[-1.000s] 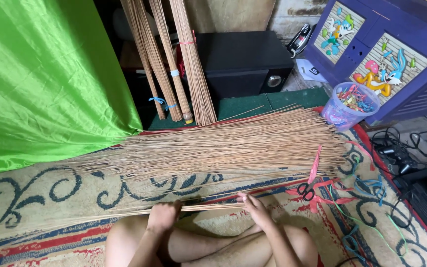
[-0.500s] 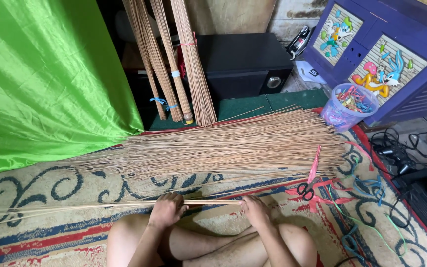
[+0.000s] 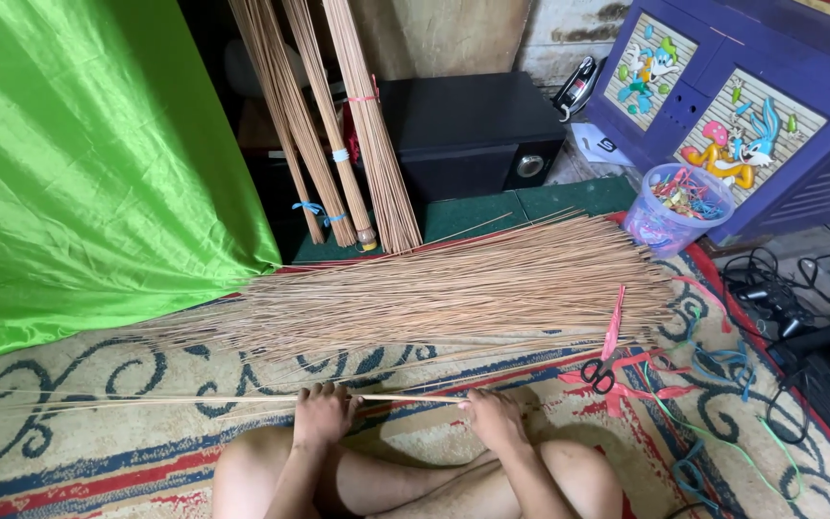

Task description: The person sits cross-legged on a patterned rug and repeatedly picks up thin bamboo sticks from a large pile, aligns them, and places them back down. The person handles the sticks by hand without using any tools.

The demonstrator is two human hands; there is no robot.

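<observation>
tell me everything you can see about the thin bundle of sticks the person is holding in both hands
The thin bundle of sticks is a small handful of long, slender, tan stalks, dry and straw-like. It lies level across the patterned rug, just above the person's knees. The left hand and the right hand each close their fingers around it, a bare stretch showing between them. Its fine tips run far out to the left, fanning slightly. It lies apart from the big pile of sticks behind it.

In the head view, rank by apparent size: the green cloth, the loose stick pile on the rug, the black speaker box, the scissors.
Largest to smallest:
1. green cloth
2. loose stick pile
3. black speaker box
4. scissors
</observation>
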